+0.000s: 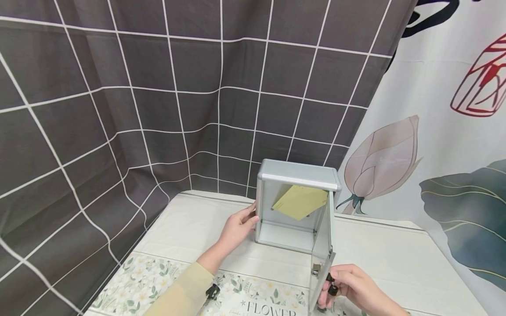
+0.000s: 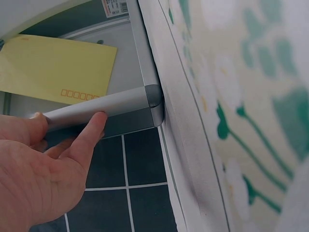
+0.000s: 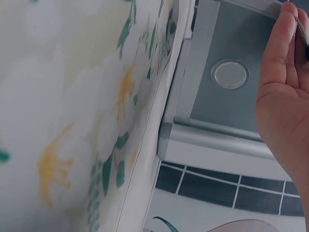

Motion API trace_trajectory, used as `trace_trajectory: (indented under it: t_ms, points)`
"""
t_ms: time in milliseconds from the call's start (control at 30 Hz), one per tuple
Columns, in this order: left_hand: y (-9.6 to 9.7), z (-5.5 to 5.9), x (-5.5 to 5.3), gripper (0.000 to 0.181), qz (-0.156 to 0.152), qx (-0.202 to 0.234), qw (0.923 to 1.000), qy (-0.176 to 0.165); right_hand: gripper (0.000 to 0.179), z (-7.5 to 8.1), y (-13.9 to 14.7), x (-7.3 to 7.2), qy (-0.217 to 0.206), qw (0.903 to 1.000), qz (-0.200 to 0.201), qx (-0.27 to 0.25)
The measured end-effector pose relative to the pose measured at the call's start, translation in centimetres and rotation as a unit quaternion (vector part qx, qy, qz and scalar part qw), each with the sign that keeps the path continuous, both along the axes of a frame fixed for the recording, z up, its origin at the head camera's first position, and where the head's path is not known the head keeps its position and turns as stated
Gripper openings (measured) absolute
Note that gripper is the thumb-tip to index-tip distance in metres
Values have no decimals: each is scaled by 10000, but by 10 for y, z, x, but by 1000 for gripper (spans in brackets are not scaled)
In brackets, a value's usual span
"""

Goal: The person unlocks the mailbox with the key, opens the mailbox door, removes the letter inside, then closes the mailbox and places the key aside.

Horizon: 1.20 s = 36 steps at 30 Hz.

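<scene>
On the white-and-floral worktop (image 1: 213,210): open silver-grey metal box (image 1: 298,172), yellow paper envelope (image 1: 300,202) tilted inside.
Flat grey door (image 1: 322,245): swung outward on the box's right.
Left hand (image 1: 237,226): holds the box's left wall.
Right hand (image 1: 353,283): pinches what looks like a black-headed key (image 1: 333,289) at the door.
Step in hand: apparently handling the door.
Next move: probably calls for a steady left hold.

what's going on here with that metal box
A person is handling a small metal box on a cloth-covered table. Their left hand touches the box's left side, while their right hand pinches a small black piece, possibly a key, at the edge of the door. The door stands open, and a yellow envelope is inside the box.
</scene>
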State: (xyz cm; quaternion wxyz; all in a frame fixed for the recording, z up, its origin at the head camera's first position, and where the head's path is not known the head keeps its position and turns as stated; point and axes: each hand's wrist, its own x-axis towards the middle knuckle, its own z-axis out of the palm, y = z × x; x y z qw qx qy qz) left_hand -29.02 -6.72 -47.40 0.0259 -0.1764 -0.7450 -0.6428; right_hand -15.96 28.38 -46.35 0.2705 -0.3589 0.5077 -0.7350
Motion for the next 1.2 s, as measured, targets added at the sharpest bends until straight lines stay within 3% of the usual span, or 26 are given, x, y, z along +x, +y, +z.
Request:
trace_trajectory:
  t_ms: [267,633,933,1200]
  points:
    - [1,0,-1,54,25,-8,10000,20,51,-1,9,0,76,10000,6,-11]
    - [2,0,0,54,-2,156,9998,-89,61,-2,17,-1,-120,9987,321,-373]
    - [-1,4,5,57,190,-319,9992,175,62,-9,19,-4,309,9985,332,-303]
    - [-3,15,11,54,503,-683,9953,467,61,-6,19,-4,68,9986,375,-372]
